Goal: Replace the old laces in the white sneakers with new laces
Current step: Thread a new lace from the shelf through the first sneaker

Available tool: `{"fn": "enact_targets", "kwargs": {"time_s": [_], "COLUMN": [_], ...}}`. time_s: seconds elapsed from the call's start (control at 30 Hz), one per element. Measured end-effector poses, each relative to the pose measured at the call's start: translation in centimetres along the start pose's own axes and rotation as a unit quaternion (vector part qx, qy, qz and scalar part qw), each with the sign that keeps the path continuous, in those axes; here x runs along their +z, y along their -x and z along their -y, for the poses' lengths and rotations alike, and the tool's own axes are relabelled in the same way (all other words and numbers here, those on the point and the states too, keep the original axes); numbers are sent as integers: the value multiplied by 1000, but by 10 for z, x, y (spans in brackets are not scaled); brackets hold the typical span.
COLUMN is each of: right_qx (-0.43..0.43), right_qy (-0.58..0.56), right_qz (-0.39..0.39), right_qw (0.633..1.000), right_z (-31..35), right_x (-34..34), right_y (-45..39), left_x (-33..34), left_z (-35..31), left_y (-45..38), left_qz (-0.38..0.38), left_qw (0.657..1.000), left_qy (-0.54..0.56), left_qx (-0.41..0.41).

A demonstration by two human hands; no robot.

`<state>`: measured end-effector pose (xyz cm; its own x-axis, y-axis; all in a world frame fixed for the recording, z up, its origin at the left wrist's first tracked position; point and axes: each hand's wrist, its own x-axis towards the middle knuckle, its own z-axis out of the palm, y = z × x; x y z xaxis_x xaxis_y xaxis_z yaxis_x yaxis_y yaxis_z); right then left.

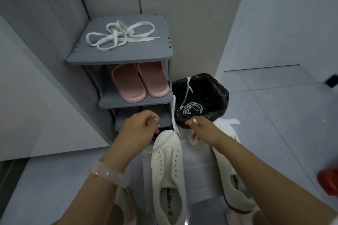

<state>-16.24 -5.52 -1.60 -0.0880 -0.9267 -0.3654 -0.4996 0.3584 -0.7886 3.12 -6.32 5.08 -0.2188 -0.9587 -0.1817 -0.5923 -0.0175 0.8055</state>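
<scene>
Grey shoe rack (117, 56) w/ pale wall panels (192, 23), grey tile floor (274, 115); dim light, maybe indoor.

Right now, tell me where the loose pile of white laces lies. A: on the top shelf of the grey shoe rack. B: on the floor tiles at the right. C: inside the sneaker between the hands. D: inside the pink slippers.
A: the white laces lie tangled on the top shelf of the grey shoe rack, above the pink slippers.
</scene>
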Motion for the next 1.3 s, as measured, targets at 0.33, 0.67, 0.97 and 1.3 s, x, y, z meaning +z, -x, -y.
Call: {"fn": "enact_targets", "kwargs": {"time_s": [0.33,0.67,0.97,1.3], "right_qx": [69,109,59,29], "right_qy": [-106,-164,-16,-14], "right_qz": [27,-107,149,-51], "right_qw": [992,975,987,998], "right_z": [35,15,10,-17], "right_x": [28,21,19,24], "right_y": [-86,-101,-56,-13], "left_x": [-41,-50,-42,19], "left_z": [23,32,33,59], "left_y": [-14,-16,-9,-20], "left_qz": [-70,-95,-101,4], "left_qw": [998,995,991,992], "left_qy": [-5,-16,-80,-120], "left_qx": [0,9,21,-44]}}
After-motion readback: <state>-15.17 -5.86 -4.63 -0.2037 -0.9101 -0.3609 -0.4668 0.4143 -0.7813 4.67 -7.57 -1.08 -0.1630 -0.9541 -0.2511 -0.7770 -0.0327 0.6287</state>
